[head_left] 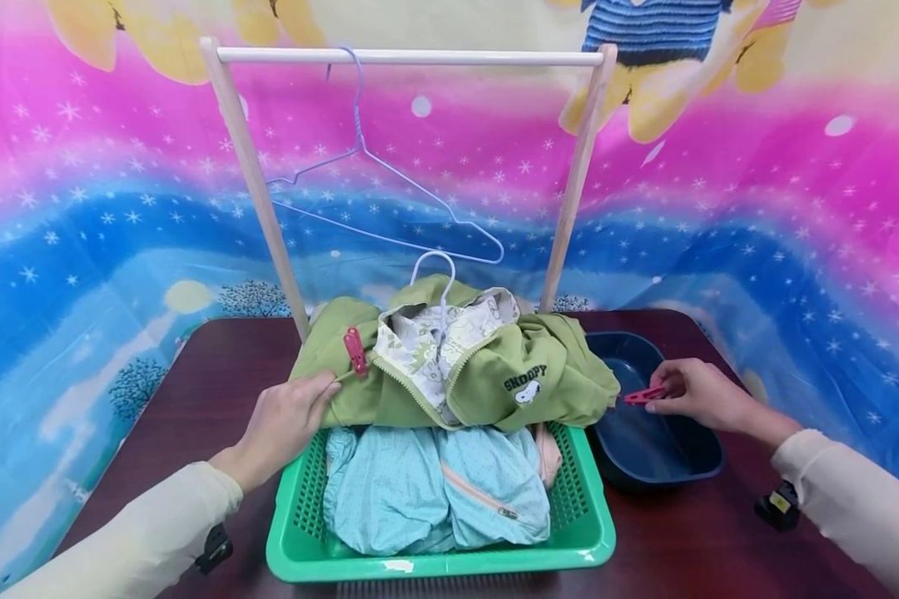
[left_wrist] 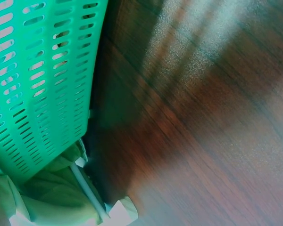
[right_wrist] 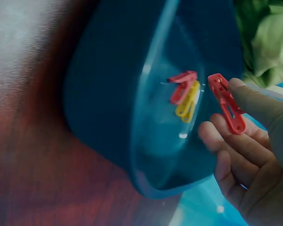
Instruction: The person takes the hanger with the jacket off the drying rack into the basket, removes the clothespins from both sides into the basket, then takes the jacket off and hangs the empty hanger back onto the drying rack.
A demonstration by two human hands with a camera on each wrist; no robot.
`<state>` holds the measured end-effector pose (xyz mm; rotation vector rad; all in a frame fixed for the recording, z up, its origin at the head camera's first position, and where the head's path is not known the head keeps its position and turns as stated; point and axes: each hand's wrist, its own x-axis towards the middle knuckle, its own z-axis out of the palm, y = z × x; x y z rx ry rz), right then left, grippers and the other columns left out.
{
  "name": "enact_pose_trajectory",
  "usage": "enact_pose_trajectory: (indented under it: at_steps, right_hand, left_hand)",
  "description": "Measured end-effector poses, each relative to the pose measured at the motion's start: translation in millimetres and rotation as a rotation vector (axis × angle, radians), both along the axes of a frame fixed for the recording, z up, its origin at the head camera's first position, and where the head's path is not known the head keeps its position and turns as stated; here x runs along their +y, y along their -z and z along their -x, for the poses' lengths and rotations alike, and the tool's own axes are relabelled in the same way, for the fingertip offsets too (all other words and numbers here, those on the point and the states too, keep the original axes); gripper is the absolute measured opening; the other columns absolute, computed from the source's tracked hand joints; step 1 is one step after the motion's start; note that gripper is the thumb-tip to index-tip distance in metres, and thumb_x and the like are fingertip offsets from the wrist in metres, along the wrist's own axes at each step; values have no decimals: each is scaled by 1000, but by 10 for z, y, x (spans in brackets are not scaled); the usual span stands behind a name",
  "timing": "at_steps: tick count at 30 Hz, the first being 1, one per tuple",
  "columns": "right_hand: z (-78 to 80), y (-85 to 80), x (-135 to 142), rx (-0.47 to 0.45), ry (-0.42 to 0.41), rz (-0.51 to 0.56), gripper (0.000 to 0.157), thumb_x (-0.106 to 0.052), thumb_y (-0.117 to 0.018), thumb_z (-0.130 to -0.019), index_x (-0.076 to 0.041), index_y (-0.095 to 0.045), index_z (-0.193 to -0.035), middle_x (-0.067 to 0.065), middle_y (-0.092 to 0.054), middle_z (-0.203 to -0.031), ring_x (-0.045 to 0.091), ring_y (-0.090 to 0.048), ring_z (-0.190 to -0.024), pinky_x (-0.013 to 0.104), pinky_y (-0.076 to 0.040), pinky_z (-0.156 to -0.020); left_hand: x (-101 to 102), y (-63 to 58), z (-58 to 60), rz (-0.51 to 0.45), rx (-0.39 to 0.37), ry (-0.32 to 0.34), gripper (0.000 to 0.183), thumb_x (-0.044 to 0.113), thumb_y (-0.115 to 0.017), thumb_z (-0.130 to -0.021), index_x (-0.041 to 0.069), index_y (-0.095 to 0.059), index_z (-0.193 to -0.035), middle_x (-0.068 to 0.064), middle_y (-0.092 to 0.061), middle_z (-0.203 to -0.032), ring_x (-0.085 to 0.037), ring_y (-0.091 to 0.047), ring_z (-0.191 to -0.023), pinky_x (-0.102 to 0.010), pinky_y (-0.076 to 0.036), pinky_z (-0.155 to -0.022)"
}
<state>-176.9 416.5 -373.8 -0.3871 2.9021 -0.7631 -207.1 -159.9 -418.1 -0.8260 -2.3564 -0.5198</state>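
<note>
A green hooded jacket [head_left: 562, 353] with a patterned lining and a zipper lies across the back of the green basket [head_left: 288, 541]. From its neck rises the hook of a white hanger [head_left: 449, 266]. On the jacket's left side in the head view sits a red clothespin [head_left: 355, 351]. Just below that clothespin, my left hand [head_left: 280, 424] pinches a fold of the jacket. My right hand [head_left: 704, 395] holds another red clothespin [right_wrist: 226, 103] between thumb and fingers, above the dark blue basin [head_left: 707, 453]. In the right wrist view, pink-red [right_wrist: 181, 89] and yellow clothespins [right_wrist: 188, 103] lie inside the basin.
Light blue clothing [head_left: 389, 491] with a zipper fills the basket's front, with a pink piece [head_left: 548, 457] beside it. Behind stands a wooden rack with a white rail [head_left: 457, 57], from which a lavender wire hanger [head_left: 412, 187] hangs. Everything stands on a dark reddish table [head_left: 202, 399].
</note>
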Motion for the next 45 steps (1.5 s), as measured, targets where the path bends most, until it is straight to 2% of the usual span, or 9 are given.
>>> enact_pose_trajectory:
  at_steps: [6, 13, 19, 32, 41, 45]
  right_hand:
    - [10, 126, -22, -77, -31, -28, 20, -20, -77, -89, -6, -63, -95, -1, -69, -82, 3, -55, -64, 23, -46, -56]
    - [6, 264, -51, -99, -90, -62, 21, -20, -77, -90, -6, -61, -93, -4, -64, -75, 2, -49, -60, 22, -44, -55]
    - [-8, 326, -84, -153, -88, -109, 21, -20, -78, -89, -7, -62, -92, -4, -60, -74, 4, -47, -59, 22, -42, -55]
    - [-68, 391, -141, -155, -92, -210, 24, -15, -82, -84, -7, -60, -91, -3, -56, -74, 5, -46, -63, 23, -39, -56]
    - [-83, 409, -165, -153, -57, -232, 27, -14, -84, -81, -6, -61, -92, -1, -59, -78, 8, -50, -66, 23, -41, -58]
    - [-76, 376, -154, -171, -74, -207, 28, -13, -83, -81, -4, -61, -95, 1, -62, -81, 7, -51, -68, 23, -43, -59]
  left_hand:
    - [-13, 1, 13, -5, -1, 1, 29, 14, -63, -99, 16, -45, -77, 9, -26, -60, -5, -26, -53, -21, -25, -49]
    - [-15, 11, 25, 2, -13, -5, 28, 13, -65, -98, 15, -46, -77, 9, -27, -59, -5, -27, -52, -22, -26, -49]
    - [-5, 2, 21, 5, -28, -9, 29, 12, -65, -97, 16, -45, -77, 9, -28, -59, -6, -28, -52, -22, -26, -49]
    - [-1, 7, 7, 3, -27, -8, 29, 12, -66, -97, 16, -45, -77, 9, -27, -60, -5, -28, -53, -22, -27, -50]
    - [0, 11, 8, -3, -19, -2, 29, 12, -66, -97, 16, -45, -77, 9, -28, -60, -6, -29, -54, -23, -28, -50]
    - [0, 10, 6, -3, -18, -4, 29, 11, -66, -96, 16, -45, -76, 9, -28, -60, -6, -29, -53, -23, -28, -50]
